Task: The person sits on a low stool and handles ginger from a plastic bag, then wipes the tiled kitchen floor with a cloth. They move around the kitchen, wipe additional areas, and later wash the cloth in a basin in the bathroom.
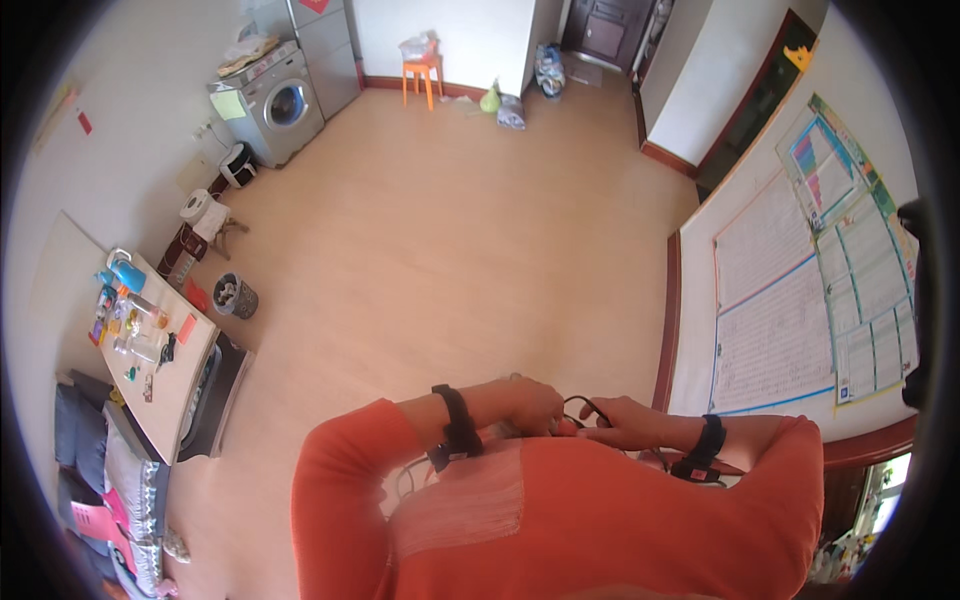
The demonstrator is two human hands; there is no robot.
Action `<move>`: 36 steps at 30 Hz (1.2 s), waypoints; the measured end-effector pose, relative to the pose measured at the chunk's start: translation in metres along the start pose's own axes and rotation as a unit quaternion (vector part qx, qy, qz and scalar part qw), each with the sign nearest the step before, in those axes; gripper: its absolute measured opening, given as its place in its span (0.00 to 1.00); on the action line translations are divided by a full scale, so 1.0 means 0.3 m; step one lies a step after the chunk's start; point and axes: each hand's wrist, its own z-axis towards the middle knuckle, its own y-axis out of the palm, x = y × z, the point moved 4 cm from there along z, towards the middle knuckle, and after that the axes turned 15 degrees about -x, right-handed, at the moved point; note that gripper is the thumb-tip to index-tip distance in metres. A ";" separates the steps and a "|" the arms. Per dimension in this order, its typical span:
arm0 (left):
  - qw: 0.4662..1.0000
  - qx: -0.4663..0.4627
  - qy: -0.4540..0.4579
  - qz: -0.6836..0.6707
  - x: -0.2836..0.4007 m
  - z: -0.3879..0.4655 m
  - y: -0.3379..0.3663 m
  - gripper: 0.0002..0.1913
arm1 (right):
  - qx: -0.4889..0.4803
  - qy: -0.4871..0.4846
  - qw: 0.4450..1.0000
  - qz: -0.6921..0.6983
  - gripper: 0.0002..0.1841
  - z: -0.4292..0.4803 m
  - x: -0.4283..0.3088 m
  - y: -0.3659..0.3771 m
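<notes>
Close in front of my chest, both hands are near each other. A thin black cable (577, 399) arcs across the gap between them. My left hand (538, 403) is curled with its knuckles up; its fingertips and anything within them are hidden. My right hand (621, 421) has the cable at its bent fingers and appears to pinch it. A small red object (566, 427) shows just below the left fingers, too covered to identify. Black straps with small devices circle my left wrist (456, 420) and my right wrist (707, 442).
A wall with posted charts (772, 330) rises at right. At left stand a cluttered table (169, 420), a waste bin (235, 296), a small stool (223, 238) and a sofa (112, 457). A washing machine (277, 112) and an orange stool (424, 67) stand farther back.
</notes>
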 end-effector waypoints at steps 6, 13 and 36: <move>0.998 0.032 0.006 0.050 0.014 -0.038 0.011 0.18 | -0.053 0.065 0.985 -0.154 0.14 -0.023 0.031 -0.003; 0.975 0.111 -0.043 0.185 0.065 0.036 0.061 0.21 | 0.111 -0.057 0.966 -0.225 0.14 -0.092 -0.117 -0.015; 0.920 0.349 0.025 0.178 0.039 0.001 0.163 0.11 | -0.078 -0.153 0.894 -0.413 0.20 -0.018 -0.259 0.099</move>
